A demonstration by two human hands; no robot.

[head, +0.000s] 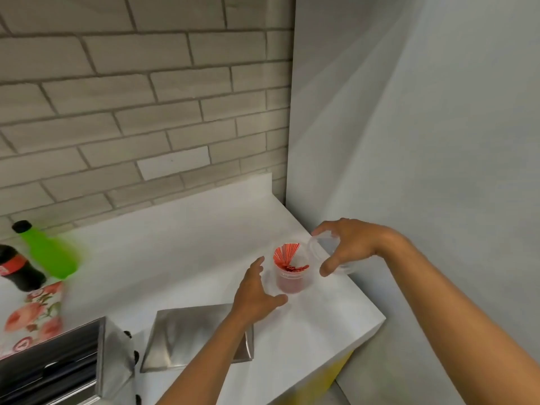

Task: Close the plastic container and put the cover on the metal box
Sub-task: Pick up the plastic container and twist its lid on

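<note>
Now the right hand grips the clear lid just beside the open plastic container, while the left hand, fingers spread, empty, hovers alongside on the bench.

A clear plastic container holds red-striped packets, a bright green bottle has a black cap, a dark cola bottle wears a red label, and the white counter meets grey brick-patterned tiles.
</note>
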